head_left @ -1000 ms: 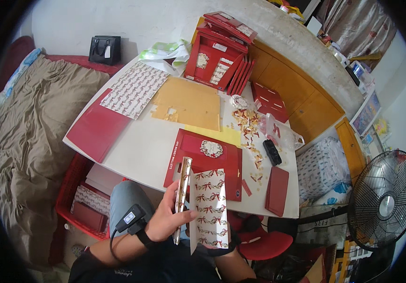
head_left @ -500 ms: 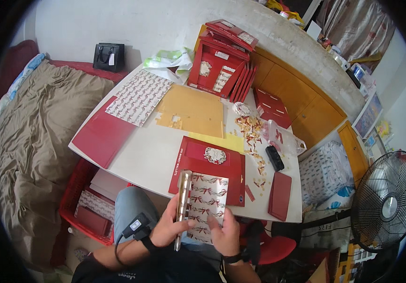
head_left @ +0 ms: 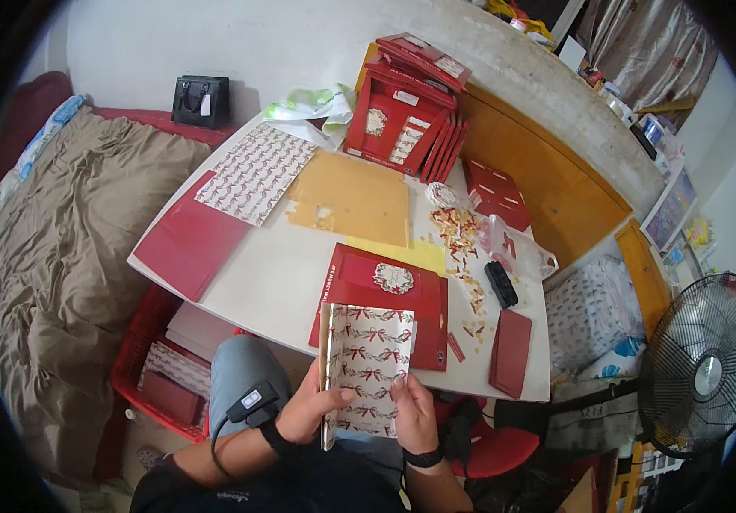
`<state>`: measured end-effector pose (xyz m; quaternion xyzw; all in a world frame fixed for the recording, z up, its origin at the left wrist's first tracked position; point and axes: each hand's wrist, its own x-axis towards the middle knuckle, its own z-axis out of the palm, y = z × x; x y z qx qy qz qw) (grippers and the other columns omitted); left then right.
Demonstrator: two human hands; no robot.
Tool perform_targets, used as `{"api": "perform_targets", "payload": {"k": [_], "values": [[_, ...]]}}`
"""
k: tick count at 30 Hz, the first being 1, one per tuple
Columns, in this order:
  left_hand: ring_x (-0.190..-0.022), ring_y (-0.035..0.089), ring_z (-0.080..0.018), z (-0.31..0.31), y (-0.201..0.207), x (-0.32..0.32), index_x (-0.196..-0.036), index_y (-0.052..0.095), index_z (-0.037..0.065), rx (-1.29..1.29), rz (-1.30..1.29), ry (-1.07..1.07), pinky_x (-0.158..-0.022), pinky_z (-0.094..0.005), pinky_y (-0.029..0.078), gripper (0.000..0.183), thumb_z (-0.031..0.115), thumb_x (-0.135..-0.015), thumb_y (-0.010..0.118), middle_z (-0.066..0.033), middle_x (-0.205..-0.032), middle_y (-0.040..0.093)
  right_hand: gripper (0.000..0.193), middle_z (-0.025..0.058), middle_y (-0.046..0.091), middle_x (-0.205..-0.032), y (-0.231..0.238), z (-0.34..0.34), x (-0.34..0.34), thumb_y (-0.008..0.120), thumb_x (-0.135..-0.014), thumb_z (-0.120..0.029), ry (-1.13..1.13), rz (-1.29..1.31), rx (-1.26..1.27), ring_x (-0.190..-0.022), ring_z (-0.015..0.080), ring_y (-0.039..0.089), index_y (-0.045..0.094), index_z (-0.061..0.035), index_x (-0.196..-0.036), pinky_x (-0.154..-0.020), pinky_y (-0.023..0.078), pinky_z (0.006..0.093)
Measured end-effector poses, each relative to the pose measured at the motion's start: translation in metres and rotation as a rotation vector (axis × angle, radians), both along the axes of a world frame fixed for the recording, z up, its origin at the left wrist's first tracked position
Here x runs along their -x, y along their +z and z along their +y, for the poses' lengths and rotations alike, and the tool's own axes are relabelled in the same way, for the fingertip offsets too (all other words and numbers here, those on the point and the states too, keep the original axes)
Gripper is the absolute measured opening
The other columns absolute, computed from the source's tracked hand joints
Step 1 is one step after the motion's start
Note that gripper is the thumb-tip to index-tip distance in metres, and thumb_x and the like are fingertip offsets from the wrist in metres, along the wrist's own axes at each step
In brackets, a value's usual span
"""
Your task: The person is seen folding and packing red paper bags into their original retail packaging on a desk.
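Note:
Over the table's near edge I hold a folded patterned card [head_left: 369, 338], white with rows of red bows and leafy sprigs. Its left edge looks thick and gold-brown; whether it is one card or a stack, I cannot tell. My left hand [head_left: 306, 410] is closed on the lower left side, thumb lying across the front. My right hand [head_left: 417, 419] grips the lower right edge, thumb on the front. Just behind the card, partly covered by it, lies a red printed cardboard packet [head_left: 351, 278] with a cream wreath label.
Brown card [head_left: 355, 201], patterned sheets [head_left: 257, 171] and red sheets [head_left: 188, 235] lie on the table. Red packets [head_left: 393, 115] stand stacked behind. Small gold and red pieces [head_left: 458, 231] are scattered near a black case [head_left: 500, 285] and a dark red wallet [head_left: 511, 350]. A fan [head_left: 706, 368] stands right.
The patterned card has turned so its front faces up more widely and its gold-brown left edge shows narrower. My right thumb has shifted to the card's right edge.

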<state>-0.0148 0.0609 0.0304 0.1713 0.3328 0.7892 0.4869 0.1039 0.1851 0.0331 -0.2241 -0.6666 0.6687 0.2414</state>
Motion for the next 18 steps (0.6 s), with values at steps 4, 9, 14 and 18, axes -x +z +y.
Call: {"api": "perform_targets", "payload": {"k": [4,9,14,18], "values": [[-0.128,0.046,-0.0251,-0.002,0.003,0.001,-0.148,0.018,0.003,-0.047,-0.043,-0.054,-0.107,-0.0404,0.038,0.082,0.012,-0.081,0.063,-0.0157,-0.14,0.044,0.027,0.0026,0.065,-0.104,-0.016,0.012,-0.002,0.049,-0.102,-0.015,0.023,0.086,0.061,-0.093,0.0054,0.053,0.055,0.0028,-0.121,-0.086,0.043,0.0228],[-0.128,0.047,-0.0259,-0.006,-0.007,0.003,-0.147,0.021,0.001,-0.069,-0.128,-0.1,-0.107,-0.0408,0.038,0.081,0.017,-0.08,0.064,-0.0169,-0.14,0.044,0.028,0.0055,0.065,-0.106,-0.002,0.01,0.004,0.053,-0.099,-0.009,-0.005,0.096,0.087,-0.095,0.0057,0.055,0.054,0.0031,-0.125,-0.086,0.044,0.023],[-0.126,0.049,-0.0312,-0.008,-0.008,0.001,-0.145,0.024,0.001,-0.098,-0.139,-0.104,-0.104,-0.0468,0.042,0.085,0.021,-0.078,0.071,-0.0184,-0.141,0.043,0.038,0.0034,0.06,-0.099,-0.013,0.011,0.0,0.056,-0.097,-0.005,-0.012,0.01,-0.009,-0.091,0.0084,0.057,0.047,0.0019,-0.133,-0.081,0.046,0.0229],[-0.126,0.048,-0.027,-0.005,0.001,0.0,-0.145,0.025,0.0,-0.097,-0.078,-0.097,-0.105,-0.0408,0.04,0.082,0.021,-0.078,0.066,-0.0177,-0.139,0.045,0.041,0.0028,0.056,-0.102,-0.006,-0.004,0.009,0.055,-0.097,-0.004,-0.061,0.059,-0.012,-0.088,0.0089,0.057,0.044,0.0008,-0.136,-0.079,0.047,0.0232]]}}
